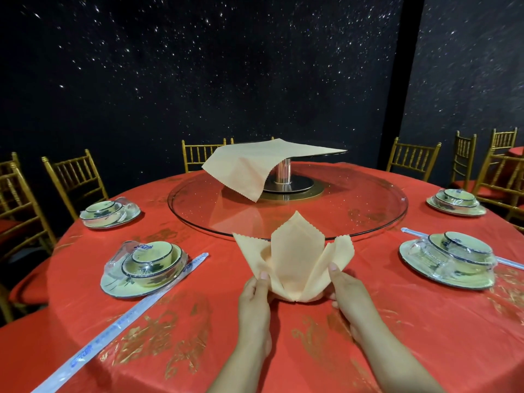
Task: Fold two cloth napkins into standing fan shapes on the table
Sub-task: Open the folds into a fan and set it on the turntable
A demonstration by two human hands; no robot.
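Observation:
A peach cloth napkin [295, 259] stands folded on the red tablecloth [397, 321] near the front edge, with a tall middle point and a flap spreading to each side. My left hand [256, 296] grips its lower left side, thumb up against the left flap. My right hand [347, 290] holds the lower right side, thumb against the right flap. A second peach napkin [255, 163] lies unfolded, draped over the raised stand in the middle of the table, one corner hanging down.
A round glass turntable [368, 211] lies just beyond the folded napkin. Wrapped place settings [144, 268] [450, 262] sit left and right, two more [109, 212] [455, 201] farther back. Wrapped chopsticks [124, 316] lie at front left. Gold chairs [71, 177] ring the table.

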